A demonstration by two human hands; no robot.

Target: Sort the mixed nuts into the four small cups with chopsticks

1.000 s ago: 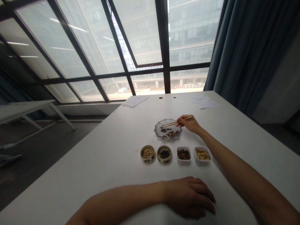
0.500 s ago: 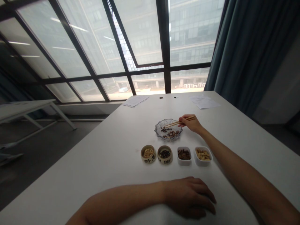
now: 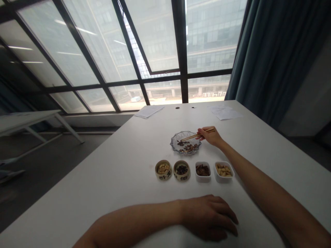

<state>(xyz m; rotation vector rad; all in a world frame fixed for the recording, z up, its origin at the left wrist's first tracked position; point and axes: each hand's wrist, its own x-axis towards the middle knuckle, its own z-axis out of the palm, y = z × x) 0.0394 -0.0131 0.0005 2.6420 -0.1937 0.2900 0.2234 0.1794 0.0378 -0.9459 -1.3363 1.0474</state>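
My right hand (image 3: pixel 210 135) grips a pair of wooden chopsticks (image 3: pixel 192 136). Their tips reach down into a scalloped clear glass dish (image 3: pixel 172 146), among small dark pieces (image 3: pixel 181 143); whether they pinch one is too small to tell. Brown pieces (image 3: pixel 188 148) lie at the near side of the dish. My left hand (image 3: pixel 210 217) rests palm down on the table, its fingers spread and nothing in them. In front of it stand a round bowl of peanuts (image 3: pixel 163 168), a round bowl of black beans or seeds (image 3: pixel 181 169), a square white cup of dark brown pieces (image 3: pixel 203 170) and a square white cup of tan pieces (image 3: pixel 223 169).
All of this is on a white table (image 3: pixel 124 165). Papers (image 3: pixel 148 111) lie at its far left corner and more papers (image 3: pixel 224 112) at the far right. Behind it are large windows, with a blue curtain (image 3: pixel 266 58) on the right. Another table (image 3: pixel 31 119) stands at left.
The chopstick tips have drawn closer together over the dark pieces in the glass dish. My left hand and the bowls have stayed in place.
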